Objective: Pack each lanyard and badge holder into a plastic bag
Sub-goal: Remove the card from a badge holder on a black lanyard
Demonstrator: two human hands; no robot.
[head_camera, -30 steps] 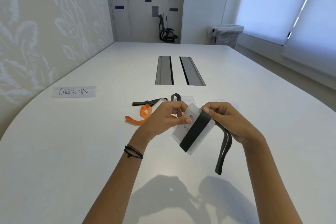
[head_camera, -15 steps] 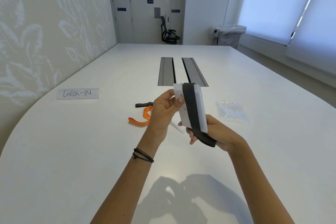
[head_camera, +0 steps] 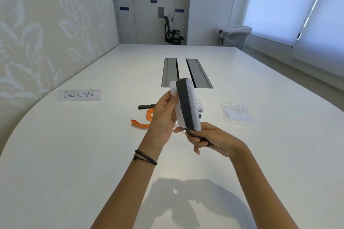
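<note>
My left hand (head_camera: 162,117) pinches the badge holder (head_camera: 195,115); my right hand (head_camera: 214,138) grips the lanyard (head_camera: 184,106) tail. Any slack could unwind the wrap.

Right side's the easy lane: from the right hand (head_camera: 210,137) out to the plastic bags (head_camera: 237,115) it's bare white table (head_camera: 260,154) the whole way. On the left, the orange lanyard (head_camera: 141,123) and a black strap (head_camera: 146,106) lie just past the left hand (head_camera: 163,117), with the CHECK-IN sign (head_camera: 79,95) well apart further out. Straight ahead the held badge holder (head_camera: 195,113) and its dark lanyard (head_camera: 184,106) stand in the way, another badge holder (head_camera: 199,105) lies behind, then 2 cable slots (head_camera: 169,72).
</note>
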